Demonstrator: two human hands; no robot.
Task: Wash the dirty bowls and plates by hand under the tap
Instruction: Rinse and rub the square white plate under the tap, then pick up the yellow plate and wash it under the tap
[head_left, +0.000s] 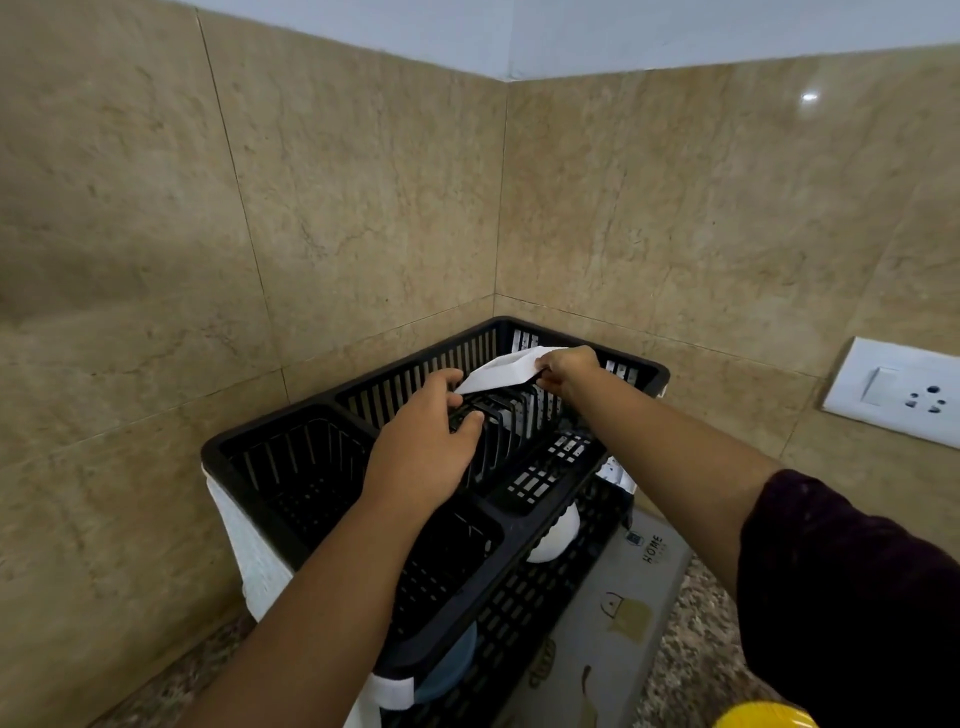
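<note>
Head view: right hand (569, 371) grip pinches white plate (498, 371) over far slots of black rack (291, 415); left hand (423, 441) curls at its left corner, hold unclear. Advise lowering squarely between tines.

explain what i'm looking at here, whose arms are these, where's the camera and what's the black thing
No machine here: a person wears one camera on the head, so you look down along their own arms. The black thing is a dish rack on a counter in a tiled corner. The right hand pinches one end of a white plate above the rack's slots; the left hand is at the plate's other end, though what it grips is unclear. In the lower tier sit a white bowl and a blue bowl. A printed mat lies next to the rack.
</note>
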